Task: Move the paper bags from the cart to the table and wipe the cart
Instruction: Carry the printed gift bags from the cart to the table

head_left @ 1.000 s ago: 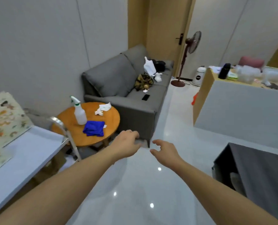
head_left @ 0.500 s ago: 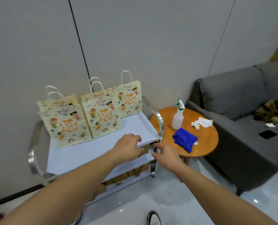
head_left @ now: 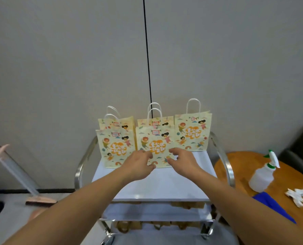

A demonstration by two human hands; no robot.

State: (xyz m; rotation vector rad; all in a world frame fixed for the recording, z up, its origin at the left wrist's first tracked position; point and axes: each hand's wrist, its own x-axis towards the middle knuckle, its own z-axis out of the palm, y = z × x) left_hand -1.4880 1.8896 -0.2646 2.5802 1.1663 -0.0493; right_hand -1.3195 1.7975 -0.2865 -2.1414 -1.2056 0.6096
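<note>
Five bags (head_left: 155,145), orange lettering perhaps Chinese

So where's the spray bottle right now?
The spray bottle stands at the right of the head view on the round wooden table, just right of the cart, with the blue cloth in front of it.

Single head-worn wide-angle view, looking forward and down from standing height at the cart (head_left: 152,190) set close against the far wall. Both forearms enter from the near edge; round table (head_left: 288,175) clipped at right, broom (head_left: 41,200) at left.
</note>
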